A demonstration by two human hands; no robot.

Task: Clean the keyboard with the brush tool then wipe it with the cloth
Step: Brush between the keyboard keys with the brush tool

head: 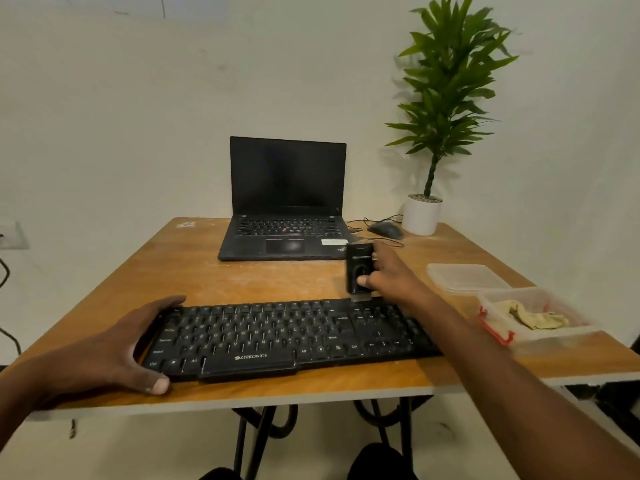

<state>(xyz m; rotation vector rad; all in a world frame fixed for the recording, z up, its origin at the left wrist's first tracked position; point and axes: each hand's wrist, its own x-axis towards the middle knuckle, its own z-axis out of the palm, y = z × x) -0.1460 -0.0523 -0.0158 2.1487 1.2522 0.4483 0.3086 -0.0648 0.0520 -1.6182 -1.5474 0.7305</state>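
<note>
- The wooden surface (pixel 214 271) carries everything within reach of both hands.
- A black laptop (pixel 287 199) stands open with a dark screen, beyond the right hand and slightly to its left.
- A potted plant (pixel 446 98) rises at the far corner, beyond and right of the right hand.
- The black keyboard (pixel 287 337) lies along the near edge, its left end inside the grip of the left hand (pixel 114 344), fingers curled over the far corner and thumb against the near edge.
- A clear container (pixel 540 317) holding the crumpled cloth (pixel 533 317) sits just right of the right forearm; its lid (pixel 464 277) lies beyond it.
- The right hand (pixel 391 271) has its grip pinched round the black brush tool (pixel 360 268), held upright, bristles at the keyboard's far right edge.
- A mouse (pixel 386 230) rests beyond the right hand.
</note>
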